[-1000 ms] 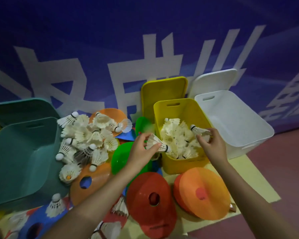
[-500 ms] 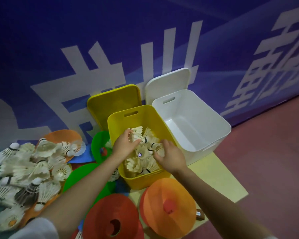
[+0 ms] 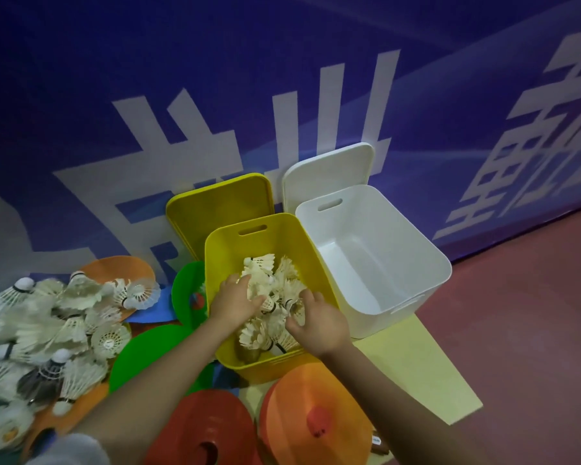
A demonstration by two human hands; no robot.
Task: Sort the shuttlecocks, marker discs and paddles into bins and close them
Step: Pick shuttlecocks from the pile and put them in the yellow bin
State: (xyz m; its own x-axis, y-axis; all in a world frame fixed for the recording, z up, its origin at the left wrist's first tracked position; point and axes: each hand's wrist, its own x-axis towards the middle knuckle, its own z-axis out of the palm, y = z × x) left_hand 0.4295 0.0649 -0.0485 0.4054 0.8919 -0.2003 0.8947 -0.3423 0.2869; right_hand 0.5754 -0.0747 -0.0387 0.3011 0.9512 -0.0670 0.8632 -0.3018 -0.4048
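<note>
In the middle of the frame a yellow bin (image 3: 275, 243) stands open, partly filled with white feather shuttlecocks (image 3: 269, 283). Both hands are inside it, set slightly apart on top of that pile: the left hand (image 3: 232, 302) lies palm down with its fingers spread over the feathers, and the right hand (image 3: 316, 322) has its fingers bent down into the shuttlecocks, though whether it actually grips one cannot be told. The yellow lid (image 3: 222, 209) leans against the blue wall (image 3: 182, 78) behind the bin. Just right of it stands a white bin (image 3: 383, 263) with its white lid (image 3: 329, 169) upright behind. At the left edge lies a loose heap of shuttlecocks (image 3: 47, 323) over orange, blue and green marker discs (image 3: 141, 354). Red (image 3: 208, 427) and orange (image 3: 316, 414) discs lie along the lower edge.
</note>
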